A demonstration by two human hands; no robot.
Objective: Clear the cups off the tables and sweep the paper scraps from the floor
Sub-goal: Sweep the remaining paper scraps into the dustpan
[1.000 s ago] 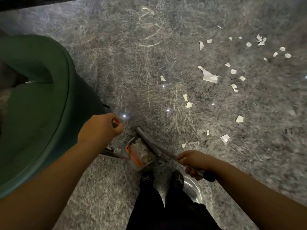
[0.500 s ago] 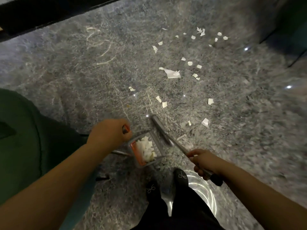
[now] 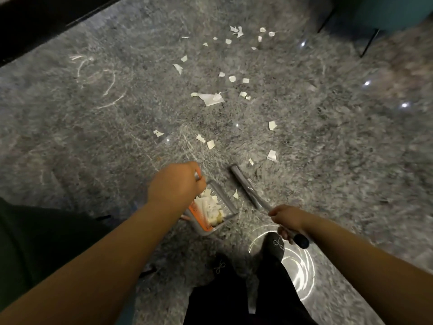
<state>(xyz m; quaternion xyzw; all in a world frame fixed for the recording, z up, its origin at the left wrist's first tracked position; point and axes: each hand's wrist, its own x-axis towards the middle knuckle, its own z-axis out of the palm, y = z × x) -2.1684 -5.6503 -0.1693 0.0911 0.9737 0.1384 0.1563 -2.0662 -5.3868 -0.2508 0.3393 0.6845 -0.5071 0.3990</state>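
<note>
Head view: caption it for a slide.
Left hand holds a scrap-filled dustpan, right hand a broom; scraps remain.

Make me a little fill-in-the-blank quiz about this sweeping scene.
1. The left hand holds the handle of the ____, which already has scraps inside.
2. The right hand grips the ____.
3. The biggest paper scrap lies on the ____.
4. Both feet wear ____ shoes.

Answers: dustpan; broom; floor; black
</note>
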